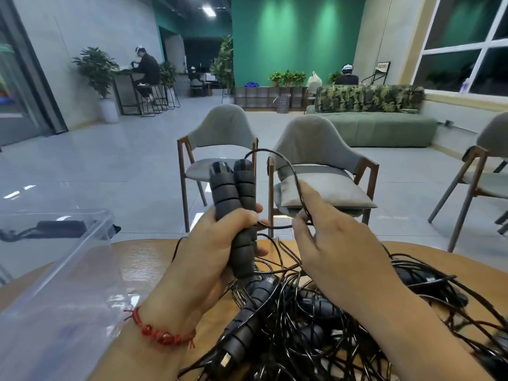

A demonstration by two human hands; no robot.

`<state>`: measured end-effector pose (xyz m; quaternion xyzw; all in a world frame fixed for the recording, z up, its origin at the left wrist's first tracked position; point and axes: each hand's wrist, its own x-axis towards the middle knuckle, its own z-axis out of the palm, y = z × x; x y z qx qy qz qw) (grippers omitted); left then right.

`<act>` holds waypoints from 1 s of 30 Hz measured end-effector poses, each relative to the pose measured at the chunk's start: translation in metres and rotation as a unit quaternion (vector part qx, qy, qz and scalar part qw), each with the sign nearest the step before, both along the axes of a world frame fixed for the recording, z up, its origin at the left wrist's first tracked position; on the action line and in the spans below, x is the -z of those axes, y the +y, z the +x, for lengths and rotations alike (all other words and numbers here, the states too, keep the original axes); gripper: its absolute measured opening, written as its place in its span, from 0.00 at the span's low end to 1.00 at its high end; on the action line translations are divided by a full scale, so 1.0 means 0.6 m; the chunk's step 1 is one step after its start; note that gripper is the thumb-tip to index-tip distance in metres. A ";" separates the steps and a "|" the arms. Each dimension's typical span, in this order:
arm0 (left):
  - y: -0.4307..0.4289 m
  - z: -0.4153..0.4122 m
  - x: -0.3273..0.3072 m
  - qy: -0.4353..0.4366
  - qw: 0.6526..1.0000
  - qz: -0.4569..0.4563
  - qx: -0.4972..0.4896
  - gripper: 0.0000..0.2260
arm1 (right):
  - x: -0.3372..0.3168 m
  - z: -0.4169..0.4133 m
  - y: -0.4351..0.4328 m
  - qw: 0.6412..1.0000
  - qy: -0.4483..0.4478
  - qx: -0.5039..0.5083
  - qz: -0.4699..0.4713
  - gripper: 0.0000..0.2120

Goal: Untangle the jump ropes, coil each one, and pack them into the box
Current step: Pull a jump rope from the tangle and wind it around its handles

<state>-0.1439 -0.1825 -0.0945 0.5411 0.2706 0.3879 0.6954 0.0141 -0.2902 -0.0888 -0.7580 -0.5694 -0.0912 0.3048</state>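
My left hand (217, 243) grips two dark ribbed jump-rope handles (233, 193) side by side, held upright above the table. A thin black cord (286, 160) loops up from them and comes down to my right hand (327, 237), which pinches it between thumb and fingers just right of the handles. Below both hands a tangled pile of black jump ropes (316, 320) with several more handles lies on the wooden table (143, 259). A clear plastic box (55, 270) stands at the left, and a dark object shows through its far wall.
Two grey chairs (225, 149) stand just beyond the table's far edge, a third at the right. Farther back are a green sofa, potted plants and seated people. A red string bracelet is on my left wrist.
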 end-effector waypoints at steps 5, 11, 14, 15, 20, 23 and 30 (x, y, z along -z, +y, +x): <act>-0.018 0.004 0.003 0.057 0.993 0.098 -0.010 0.10 | -0.018 0.008 -0.010 0.991 -0.071 0.115 0.012 0.44; -0.032 0.017 0.005 0.045 0.992 0.106 0.043 0.09 | -0.016 -0.005 -0.011 0.991 -0.082 0.009 0.107 0.28; -0.038 0.011 0.002 0.069 0.984 0.117 0.115 0.08 | -0.015 -0.010 -0.009 0.983 0.123 -0.047 0.127 0.24; -0.039 0.008 0.002 0.077 0.981 0.124 0.130 0.08 | -0.016 -0.008 -0.007 0.977 0.158 -0.061 0.127 0.22; -0.034 -0.002 -0.009 0.114 0.973 0.123 0.156 0.14 | -0.025 0.013 -0.010 0.956 0.265 -0.091 0.083 0.16; -0.026 -0.009 -0.009 0.132 0.968 0.129 0.169 0.15 | -0.024 0.012 -0.006 0.938 0.323 -0.103 0.072 0.17; -0.022 -0.025 -0.023 0.201 0.920 0.140 0.307 0.11 | -0.017 0.004 -0.005 0.852 0.490 -0.185 0.006 0.25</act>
